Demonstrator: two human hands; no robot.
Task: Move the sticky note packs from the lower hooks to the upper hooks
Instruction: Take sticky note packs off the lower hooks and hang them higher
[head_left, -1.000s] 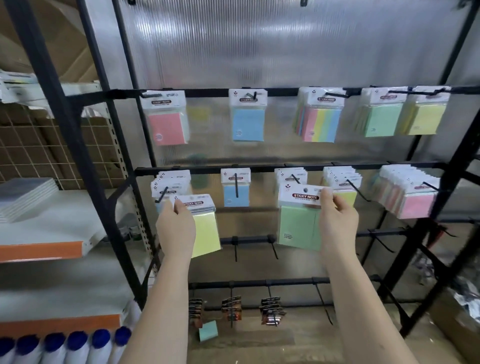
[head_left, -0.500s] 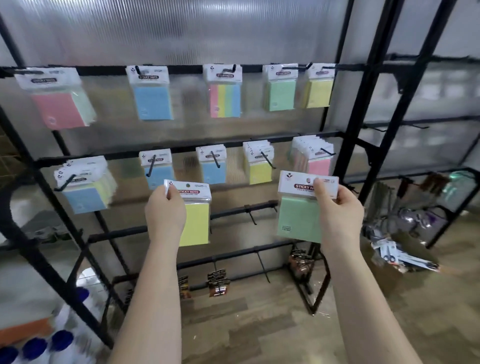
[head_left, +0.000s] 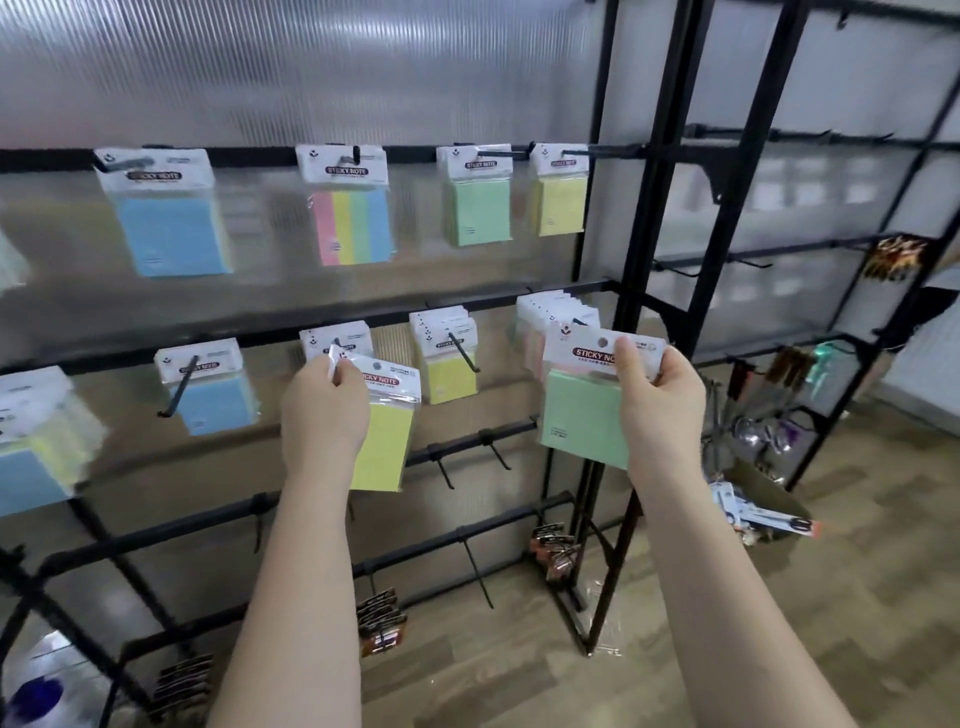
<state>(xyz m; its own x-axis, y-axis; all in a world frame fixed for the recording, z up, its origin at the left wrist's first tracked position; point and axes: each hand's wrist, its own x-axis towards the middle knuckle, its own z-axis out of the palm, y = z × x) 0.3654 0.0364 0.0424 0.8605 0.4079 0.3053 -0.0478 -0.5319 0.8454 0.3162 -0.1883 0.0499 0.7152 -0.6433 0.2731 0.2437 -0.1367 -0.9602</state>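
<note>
While both packs hang free of the rack for rehanging, left hand (head_left: 324, 410) pinches yellow pack (head_left: 384, 431) by its header, right hand (head_left: 662, 395) pinches green pack (head_left: 582, 415) likewise

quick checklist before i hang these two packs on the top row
1. Left hand grips the yellow pack by its header card: ok.
2. Right hand pinches the green pack at its header: ok.
3. Hang hole on the green pack visible and unblocked, just left of the thumb: ok.
4. Hang hole on the yellow pack: cannot tell, the fingers cover that end of the card.
5. Packs raised to the upper hooks: not ok, both are level with the lower row.
6. Matching upper hooks, green upper pack and yellow upper pack, have prong length free in front: ok.
</note>
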